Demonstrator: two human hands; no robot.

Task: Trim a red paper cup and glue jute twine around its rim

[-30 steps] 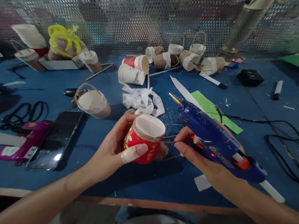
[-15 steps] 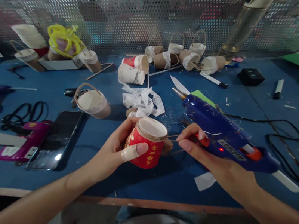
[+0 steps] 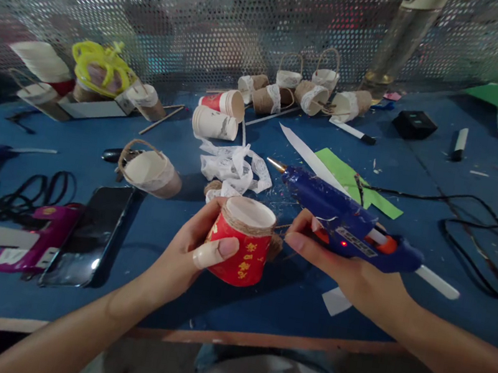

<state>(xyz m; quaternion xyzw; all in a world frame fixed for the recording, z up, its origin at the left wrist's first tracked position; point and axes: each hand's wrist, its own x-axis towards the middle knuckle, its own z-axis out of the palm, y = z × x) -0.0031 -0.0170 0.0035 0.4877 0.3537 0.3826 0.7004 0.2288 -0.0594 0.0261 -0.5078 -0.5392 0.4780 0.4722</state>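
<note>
My left hand (image 3: 195, 244) is wrapped round a red paper cup (image 3: 244, 258) with gold lettering, held upright and slightly tilted over the table. Jute twine (image 3: 245, 225) circles the cup just under its rim. In my right hand (image 3: 337, 257) is a blue hot glue gun (image 3: 330, 209) with a red light on, its nozzle pointing left above the cup's far side. The thumb and forefinger of that hand pinch the strand of twine that runs from the cup. A ball of twine (image 3: 275, 248) shows partly behind the cup. White lace ribbon (image 3: 237, 169) lies in a heap beyond it.
A small twine-handled cup basket (image 3: 154, 173) stands to the left, near a phone (image 3: 90, 237) and a purple glue gun (image 3: 37, 238). Several twine-wrapped cups (image 3: 312, 99) line the mesh screen (image 3: 199, 21). Black cable (image 3: 473, 206) trails across the right; green paper (image 3: 354, 178) lies behind the gun.
The glue gun and my right hand have moved left, closer to the cup. The red cup has turned a little in my left hand, showing more lettering. The view has shifted slightly.
</note>
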